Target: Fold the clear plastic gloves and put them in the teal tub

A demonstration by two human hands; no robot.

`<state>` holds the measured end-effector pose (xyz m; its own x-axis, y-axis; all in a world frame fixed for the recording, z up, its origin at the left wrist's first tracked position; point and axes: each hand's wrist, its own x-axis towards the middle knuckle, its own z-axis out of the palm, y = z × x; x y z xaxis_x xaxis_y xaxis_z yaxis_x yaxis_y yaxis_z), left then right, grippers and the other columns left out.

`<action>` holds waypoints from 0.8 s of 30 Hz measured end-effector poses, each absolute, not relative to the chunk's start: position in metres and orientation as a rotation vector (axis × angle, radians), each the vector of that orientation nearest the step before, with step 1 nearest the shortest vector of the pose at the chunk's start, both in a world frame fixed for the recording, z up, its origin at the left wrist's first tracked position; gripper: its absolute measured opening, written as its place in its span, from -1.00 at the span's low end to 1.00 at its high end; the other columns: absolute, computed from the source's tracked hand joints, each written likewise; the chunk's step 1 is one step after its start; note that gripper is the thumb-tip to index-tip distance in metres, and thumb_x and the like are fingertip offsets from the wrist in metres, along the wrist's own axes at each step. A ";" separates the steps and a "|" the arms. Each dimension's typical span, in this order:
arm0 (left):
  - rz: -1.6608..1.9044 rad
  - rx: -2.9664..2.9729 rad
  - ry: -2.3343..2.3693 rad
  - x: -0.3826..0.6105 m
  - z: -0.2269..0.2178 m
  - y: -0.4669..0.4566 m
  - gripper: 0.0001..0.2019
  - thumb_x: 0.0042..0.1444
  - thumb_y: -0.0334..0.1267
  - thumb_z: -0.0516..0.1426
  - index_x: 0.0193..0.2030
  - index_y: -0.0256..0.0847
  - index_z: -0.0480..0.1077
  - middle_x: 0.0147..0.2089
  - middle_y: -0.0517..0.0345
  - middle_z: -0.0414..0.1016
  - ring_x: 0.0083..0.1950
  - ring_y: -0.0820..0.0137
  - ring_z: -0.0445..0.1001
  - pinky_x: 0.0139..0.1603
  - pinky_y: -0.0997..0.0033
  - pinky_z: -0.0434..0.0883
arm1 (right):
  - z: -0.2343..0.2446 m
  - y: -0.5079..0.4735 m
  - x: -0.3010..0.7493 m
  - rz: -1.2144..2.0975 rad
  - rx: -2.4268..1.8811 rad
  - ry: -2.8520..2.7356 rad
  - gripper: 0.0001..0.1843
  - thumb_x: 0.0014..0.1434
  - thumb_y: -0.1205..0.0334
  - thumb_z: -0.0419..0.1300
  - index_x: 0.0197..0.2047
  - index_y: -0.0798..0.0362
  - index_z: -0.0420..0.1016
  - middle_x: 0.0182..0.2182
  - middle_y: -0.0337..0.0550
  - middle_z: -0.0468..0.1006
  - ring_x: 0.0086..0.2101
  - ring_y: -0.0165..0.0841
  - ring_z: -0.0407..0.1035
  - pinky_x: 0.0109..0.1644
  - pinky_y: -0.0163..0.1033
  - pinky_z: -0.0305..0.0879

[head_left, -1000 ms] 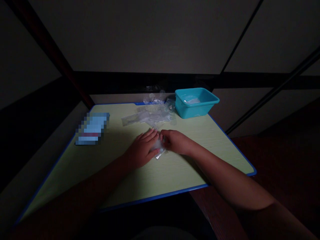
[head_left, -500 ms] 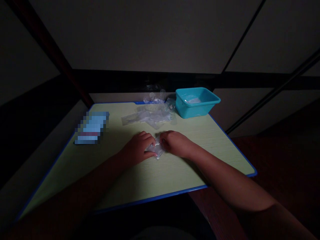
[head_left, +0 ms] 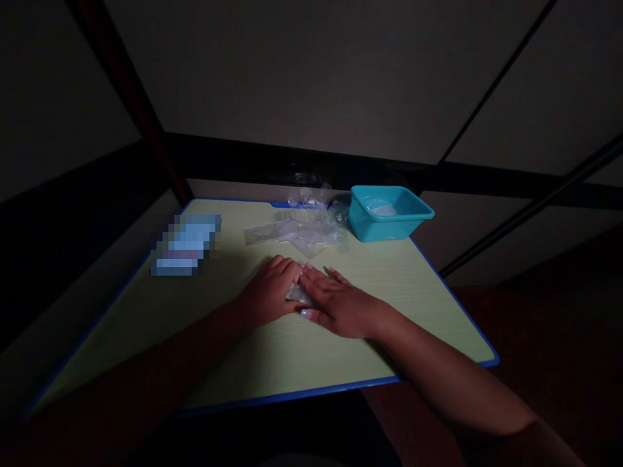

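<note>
A small clear plastic bag (head_left: 300,296) lies on the table between my two hands, mostly covered by them. My left hand (head_left: 270,289) is curled, its fingers and thumb closed on the bag's left side. From the right, my right hand (head_left: 343,301) rests flat with its fingers stretched out over the bag, fingertips touching my left fingers. Beyond the hands, several clear plastic bags (head_left: 306,232) lie in a loose, overlapping pile.
A turquoise plastic basket (head_left: 389,227) stands at the table's back right corner, with something clear and whitish inside. At the left lies a blurred-out flat, phone-like object (head_left: 185,245). The pale table (head_left: 272,363) has a blue edge and stands against a panelled wall (head_left: 302,78).
My right hand has gone from curled fingers pinching the bag to lying flat across it. My left hand stays closed at the bag's left side. The camera view has tilted slightly.
</note>
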<state>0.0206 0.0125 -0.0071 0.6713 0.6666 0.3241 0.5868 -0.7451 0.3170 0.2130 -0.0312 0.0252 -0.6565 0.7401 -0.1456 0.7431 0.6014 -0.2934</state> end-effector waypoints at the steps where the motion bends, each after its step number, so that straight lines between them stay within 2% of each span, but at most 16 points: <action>1: 0.645 2.704 1.044 0.021 -0.007 0.012 -0.61 -0.05 -0.02 0.29 -0.37 -0.16 0.17 -0.28 0.08 0.31 -0.17 0.16 0.27 -0.21 0.22 0.25 | 0.023 -0.033 0.212 -0.542 1.273 2.762 -0.21 0.34 -0.06 -0.11 0.42 0.29 -0.25 0.39 0.22 -0.23 0.37 -0.16 -0.33 0.37 0.15 -0.34; 4: 0.634 2.709 1.079 0.020 -0.006 0.012 -0.54 -0.12 0.05 0.33 -0.36 -0.18 0.19 -0.25 0.05 0.31 -0.14 0.13 0.26 -0.17 0.20 0.26 | 0.019 -0.034 0.209 -0.552 1.233 2.706 -0.16 0.34 -0.13 -0.15 0.43 0.27 -0.31 0.39 0.19 -0.29 0.37 -0.15 -0.40 0.36 0.19 -0.45; 7: 0.632 2.696 1.028 0.016 -0.004 0.015 -0.51 -0.14 0.11 0.33 -0.37 -0.18 0.21 -0.26 0.07 0.30 -0.16 0.17 0.25 -0.20 0.24 0.25 | 0.018 -0.034 0.208 -0.566 1.220 2.679 -0.10 0.28 -0.24 -0.11 0.44 0.15 -0.33 0.39 0.14 -0.42 0.36 -0.07 -0.53 0.32 0.30 -0.50; 12: 0.771 2.635 0.885 0.006 0.004 0.019 -0.71 0.13 -0.02 0.17 -0.34 -0.21 0.26 -0.26 0.07 0.32 -0.17 0.22 0.25 -0.18 0.27 0.24 | 0.021 -0.034 0.205 -0.594 1.213 2.598 -0.10 0.17 -0.37 -0.03 0.43 -0.14 -0.19 0.36 0.06 -0.63 0.32 0.05 -0.69 0.26 0.37 -0.57; 14: 0.838 2.608 0.855 0.004 0.007 0.019 -0.75 0.22 -0.07 0.05 -0.35 -0.21 0.26 -0.27 0.06 0.32 -0.19 0.23 0.26 -0.18 0.26 0.24 | 0.021 -0.035 0.204 -0.603 1.219 2.590 -0.07 0.15 -0.37 -0.01 0.43 -0.17 -0.24 0.36 0.05 -0.64 0.32 0.06 -0.69 0.26 0.37 -0.58; 18: 0.826 2.610 0.716 0.003 0.006 0.017 -0.67 0.30 -0.08 -0.12 -0.37 -0.20 0.29 -0.32 0.06 0.36 -0.24 0.27 0.30 -0.19 0.26 0.26 | 0.019 -0.034 0.205 -0.630 1.217 2.629 0.00 0.11 -0.40 0.02 0.43 -0.17 -0.31 0.37 0.07 -0.60 0.33 0.09 -0.66 0.25 0.38 -0.59; 24: 0.737 2.576 0.471 0.005 0.001 0.016 -0.49 0.34 0.04 -0.22 -0.36 -0.21 0.39 -0.32 0.03 0.46 -0.29 0.30 0.37 -0.19 0.28 0.29 | 0.016 -0.034 0.206 -0.626 1.205 2.666 -0.07 0.10 -0.38 0.06 0.41 -0.21 -0.12 0.39 0.02 -0.57 0.33 0.09 -0.64 0.24 0.38 -0.63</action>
